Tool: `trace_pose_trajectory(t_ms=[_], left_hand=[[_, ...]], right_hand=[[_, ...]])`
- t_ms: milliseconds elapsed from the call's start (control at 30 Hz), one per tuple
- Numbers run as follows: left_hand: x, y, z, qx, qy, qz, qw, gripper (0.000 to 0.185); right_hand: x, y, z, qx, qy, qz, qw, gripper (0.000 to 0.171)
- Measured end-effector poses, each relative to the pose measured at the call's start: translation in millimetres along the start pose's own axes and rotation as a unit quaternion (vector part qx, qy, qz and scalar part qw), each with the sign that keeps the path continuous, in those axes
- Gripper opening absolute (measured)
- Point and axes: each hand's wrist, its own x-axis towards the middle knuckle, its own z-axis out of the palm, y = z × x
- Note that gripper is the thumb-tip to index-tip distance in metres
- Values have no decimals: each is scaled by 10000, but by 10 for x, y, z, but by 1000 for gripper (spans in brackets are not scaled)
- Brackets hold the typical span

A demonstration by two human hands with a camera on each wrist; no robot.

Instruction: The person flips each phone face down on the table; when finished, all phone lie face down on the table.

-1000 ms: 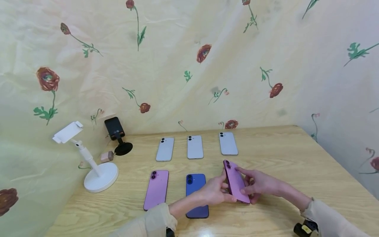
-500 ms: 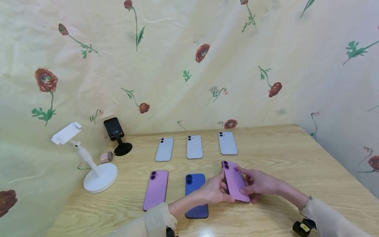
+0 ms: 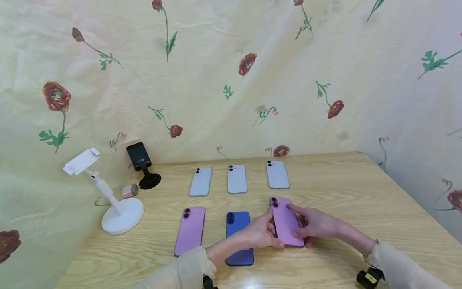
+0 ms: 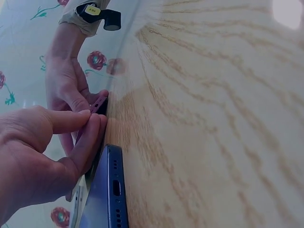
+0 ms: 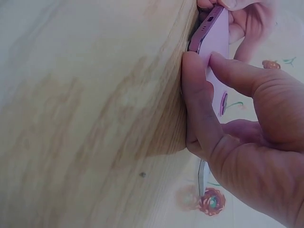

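Observation:
A pink smartphone (image 3: 285,222), back side up with two camera lenses at its top left, is held between both hands just over the table. My left hand (image 3: 260,233) grips its left edge, the thumb near the lower corner. On the opposite edge, my right hand (image 3: 317,222) pinches it, thumb on the back and fingers partly hidden below. The right wrist view shows the phone's bottom edge with its port, close to the wood. Under my left forearm lies a blue smartphone (image 3: 238,226), partly covered. Further left is a second pink smartphone (image 3: 190,228).
Three white smartphones, a left one (image 3: 201,182), a middle one (image 3: 237,179) and a right one (image 3: 278,175), lie along the back of the wooden table (image 3: 343,188). At left stand a white phone stand (image 3: 122,216), a black stand (image 3: 150,181) and a small pinkish block (image 3: 130,191).
The held pink phone has tilted flatter and its top has shifted slightly left and down. Both hands keep their grip; the other phones stay where they were.

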Motion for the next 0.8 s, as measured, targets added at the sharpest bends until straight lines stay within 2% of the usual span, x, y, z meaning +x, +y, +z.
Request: trace_pose_trajectory(t_ms=[167,367,800], left_hand=[[17,-5,26,-702,-185,-133,9973,106],[22,-4,44,-246,-112,-93,9996,108],[12,12,36,352,-23,-187,9992,108]], right_hand=[[-11,2,-4,-123,1,-27,9999,93],[-21,6,-10,-149,-22,-62,9999,93],[-8,5,5,-246,-2,-81,9997,93]])
